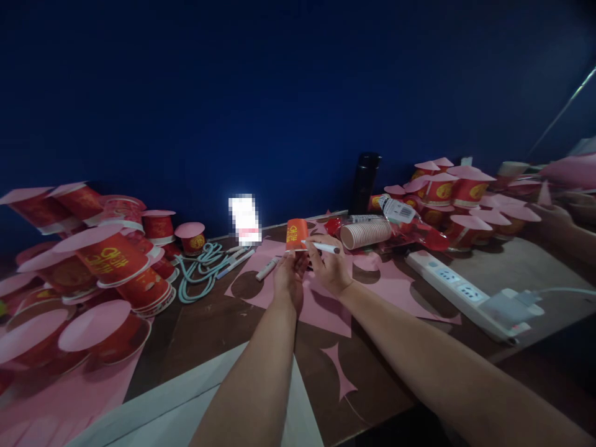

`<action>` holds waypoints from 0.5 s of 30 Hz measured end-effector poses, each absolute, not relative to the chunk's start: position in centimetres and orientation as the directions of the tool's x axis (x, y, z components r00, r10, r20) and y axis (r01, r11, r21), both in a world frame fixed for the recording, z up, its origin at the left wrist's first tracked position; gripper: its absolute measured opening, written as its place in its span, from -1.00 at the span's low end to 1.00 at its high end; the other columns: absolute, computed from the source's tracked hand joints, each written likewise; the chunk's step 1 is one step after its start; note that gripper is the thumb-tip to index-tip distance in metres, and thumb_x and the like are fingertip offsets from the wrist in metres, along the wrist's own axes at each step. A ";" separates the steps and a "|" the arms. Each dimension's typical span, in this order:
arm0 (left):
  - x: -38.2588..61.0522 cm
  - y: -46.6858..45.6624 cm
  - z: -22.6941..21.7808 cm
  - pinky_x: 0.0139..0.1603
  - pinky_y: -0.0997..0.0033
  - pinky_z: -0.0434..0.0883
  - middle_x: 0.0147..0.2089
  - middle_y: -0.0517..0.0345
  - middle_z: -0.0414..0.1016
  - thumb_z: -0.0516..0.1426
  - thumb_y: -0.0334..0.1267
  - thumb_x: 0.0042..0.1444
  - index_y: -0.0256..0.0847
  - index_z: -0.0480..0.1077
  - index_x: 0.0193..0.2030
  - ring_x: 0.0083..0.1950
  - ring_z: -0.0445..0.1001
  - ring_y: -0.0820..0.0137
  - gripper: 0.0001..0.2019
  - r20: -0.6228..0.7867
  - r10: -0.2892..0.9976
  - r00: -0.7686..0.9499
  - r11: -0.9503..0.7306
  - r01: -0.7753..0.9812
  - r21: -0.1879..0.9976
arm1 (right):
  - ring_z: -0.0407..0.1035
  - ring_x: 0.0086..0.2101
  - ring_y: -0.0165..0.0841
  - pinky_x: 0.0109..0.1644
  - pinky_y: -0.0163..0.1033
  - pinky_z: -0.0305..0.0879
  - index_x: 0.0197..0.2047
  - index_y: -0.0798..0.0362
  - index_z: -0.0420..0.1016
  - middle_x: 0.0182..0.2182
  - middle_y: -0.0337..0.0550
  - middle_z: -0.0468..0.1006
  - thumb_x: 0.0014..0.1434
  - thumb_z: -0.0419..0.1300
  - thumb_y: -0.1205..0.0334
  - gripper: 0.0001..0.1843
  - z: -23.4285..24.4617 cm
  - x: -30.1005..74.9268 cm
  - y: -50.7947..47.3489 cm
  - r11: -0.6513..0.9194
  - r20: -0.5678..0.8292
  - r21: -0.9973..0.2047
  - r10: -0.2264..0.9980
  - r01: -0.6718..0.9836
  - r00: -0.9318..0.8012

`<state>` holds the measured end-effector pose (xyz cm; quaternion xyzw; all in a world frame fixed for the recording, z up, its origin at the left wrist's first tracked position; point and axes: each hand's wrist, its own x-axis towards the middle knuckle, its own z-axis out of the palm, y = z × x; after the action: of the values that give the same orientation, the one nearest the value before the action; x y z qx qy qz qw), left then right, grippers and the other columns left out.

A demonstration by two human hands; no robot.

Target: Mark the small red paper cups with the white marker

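Observation:
Near the middle of the head view, my left hand [289, 276] has its fingers closed round the lower part of a red paper cup [296, 234] with yellow lettering. In my right hand [333, 267] is a white marker pen [325, 247], gripped between thumb and fingers, its light end at the cup's right side. Beneath both hands lies pink paper [321, 307] with round holes cut out. Another marker [267, 269] rests on that paper, left of my left hand. A stack of paper cups [366, 234] lies on its side to the right.
Red cups with pink paper discs [112, 257] crowd the left, and more cups [465, 186] stand at the right. A power strip [459, 288] with a plugged charger, a coiled cable [198, 273], a lit phone [246, 218] and a black bottle [365, 180] surround the work. A person's hand [565, 217] shows far right.

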<state>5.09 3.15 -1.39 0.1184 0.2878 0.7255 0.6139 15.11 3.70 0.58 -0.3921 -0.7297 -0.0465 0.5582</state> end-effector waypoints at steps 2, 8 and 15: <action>5.0 3.0 -1.1 -0.20 0.48 0.46 -0.40 0.09 0.55 0.15 -0.41 0.10 -0.30 0.44 -0.36 -0.36 0.55 0.47 -0.95 -0.210 0.955 -0.210 -0.064 -0.836 0.545 | 0.45 -0.15 -0.24 -0.01 -0.07 0.26 -0.16 -0.01 0.47 -0.23 -0.09 0.60 0.33 0.01 0.14 -0.76 0.6 15.2 3.7 0.676 0.847 -0.398 0.531 0.620 -0.036; 4.8 3.1 -0.9 -0.18 0.47 0.45 -0.40 0.07 0.55 0.11 -0.45 0.11 -0.31 0.45 -0.37 -0.38 0.54 0.48 -0.90 -0.235 0.951 -0.202 -0.046 -0.843 0.537 | 0.47 -0.20 -0.25 -0.01 -0.06 0.29 -0.22 -0.01 0.45 -0.28 -0.09 0.60 0.32 0.01 0.15 -0.78 0.6 15.1 3.8 0.678 0.838 -0.425 0.546 0.599 -0.023; 4.9 3.2 -1.2 -0.27 0.52 0.45 -0.42 0.11 0.55 0.12 -0.45 0.09 -0.31 0.45 -0.37 -0.42 0.52 0.50 -0.91 -0.217 0.955 -0.203 -0.059 -0.847 0.529 | 0.47 -0.21 -0.27 0.00 -0.06 0.28 -0.24 0.01 0.48 -0.29 -0.08 0.60 0.31 0.04 0.14 -0.78 0.4 15.0 3.8 0.695 0.854 -0.381 0.517 0.610 -0.054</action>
<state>4.91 3.18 -1.23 0.0951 0.2841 0.7216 0.6242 15.02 3.80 0.42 -0.3885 -0.7249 -0.0409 0.5674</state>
